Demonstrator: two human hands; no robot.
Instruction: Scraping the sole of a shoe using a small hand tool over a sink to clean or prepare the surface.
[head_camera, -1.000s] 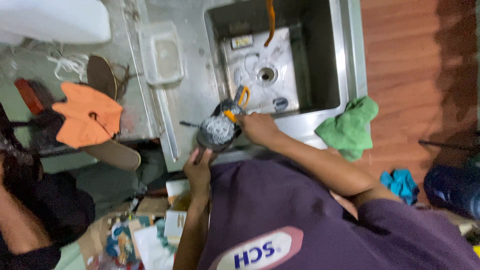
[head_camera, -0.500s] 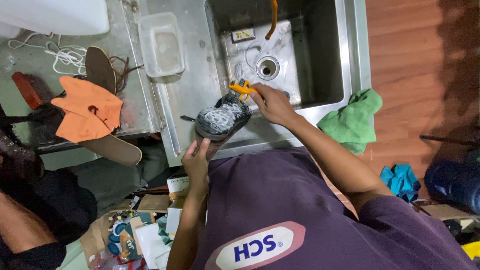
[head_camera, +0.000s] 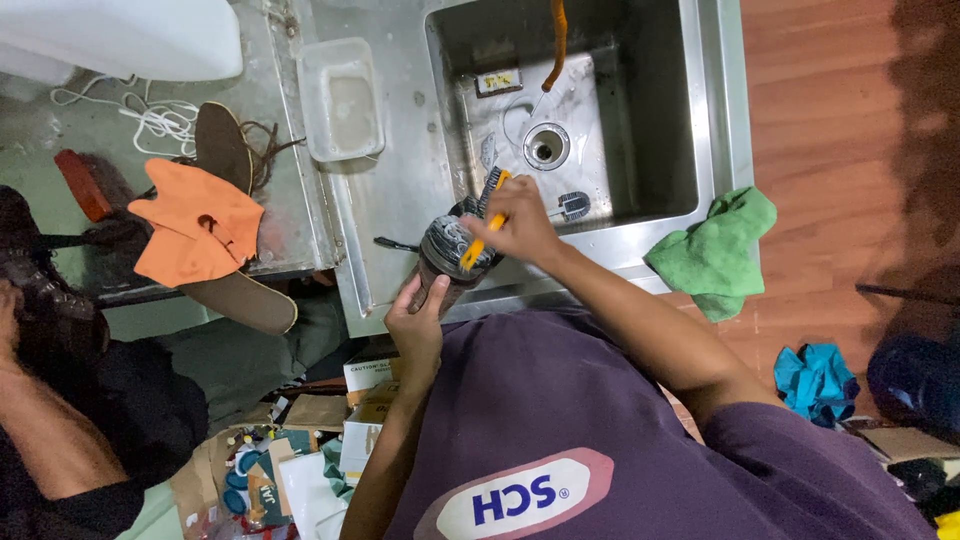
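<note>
Left hand (head_camera: 418, 325) closed round the heel end of a dark shoe (head_camera: 452, 255), propped sole up on the front rim of the steel sink (head_camera: 640, 255). Right hand (head_camera: 520, 225) pinching an orange-handled brush (head_camera: 483, 228) against the sole. Best scrubbed in short strokes along the tread, shoe braced firm, runoff tipped toward the basin, clear of the green cloth (head_camera: 715, 250)

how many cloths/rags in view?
3: orange cloth on the left counter over the insoles, green cloth on the sink's right edge, blue cloth on the floor. More may be hidden.
</note>
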